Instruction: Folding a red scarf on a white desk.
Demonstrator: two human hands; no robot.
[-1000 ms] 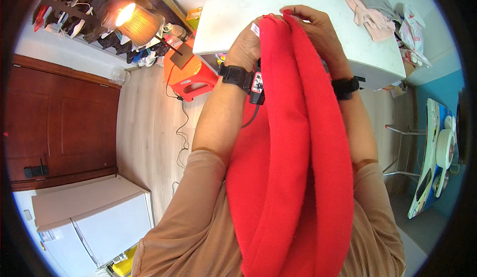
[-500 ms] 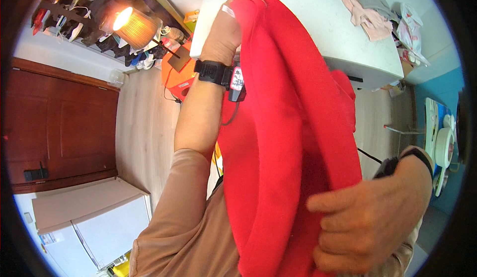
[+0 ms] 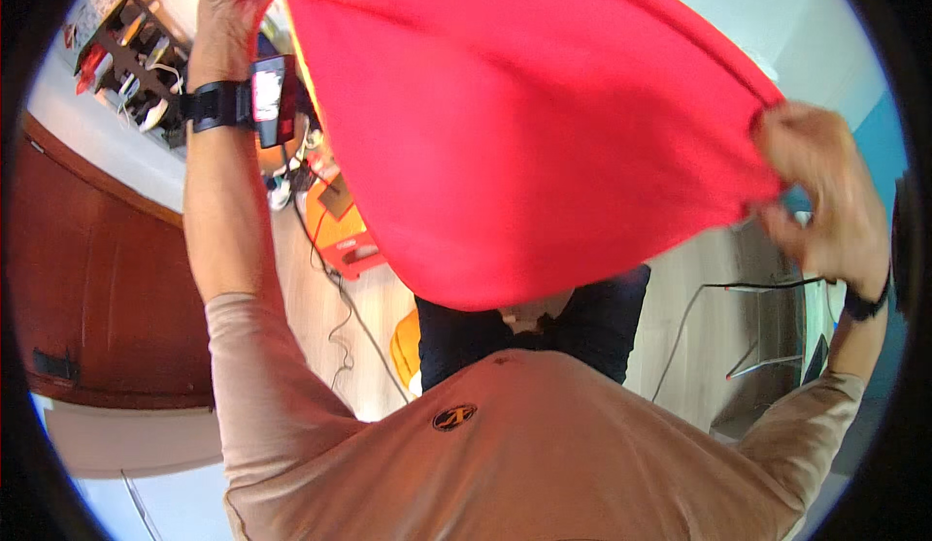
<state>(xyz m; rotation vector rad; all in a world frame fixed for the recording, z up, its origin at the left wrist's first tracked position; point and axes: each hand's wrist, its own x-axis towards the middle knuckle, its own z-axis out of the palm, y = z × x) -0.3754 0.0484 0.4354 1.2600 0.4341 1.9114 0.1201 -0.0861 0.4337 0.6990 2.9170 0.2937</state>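
Far left stands a dark brown wooden cabinet (image 3: 87, 289), and below it a white appliance (image 3: 146, 463) shows at the lower rim. Above the cabinet, near the top left, a rack of shelves (image 3: 131, 65) holds small odds and ends too small to tell apart.

The left hand (image 3: 228, 2) is raised high at the top left, closed around the upper corner of a red cloth (image 3: 524, 133); the fingers are mostly hidden behind the fabric, so only the back of the hand shows. A black wrist strap with a small device (image 3: 257, 102) sits on that forearm, and a beige long sleeve (image 3: 282, 386) covers the arm from the elbow down.

Behind the forearm, on the pale wooden floor (image 3: 320, 308), lies an orange box (image 3: 340, 230) with dark cables trailing past it (one cable runs down toward the person's body).

The red cloth is held up in the air and stretched wide between both hands, filling the upper middle of the view; its lower edge sags in a curve above dark blue trousers (image 3: 524, 332).

At the right, the right hand (image 3: 825, 201) pinches the cloth's other corner, fingers bunched together on gathered fabric. A dark band (image 3: 864, 303) circles that wrist. Past it a teal wall (image 3: 879, 133) shows.
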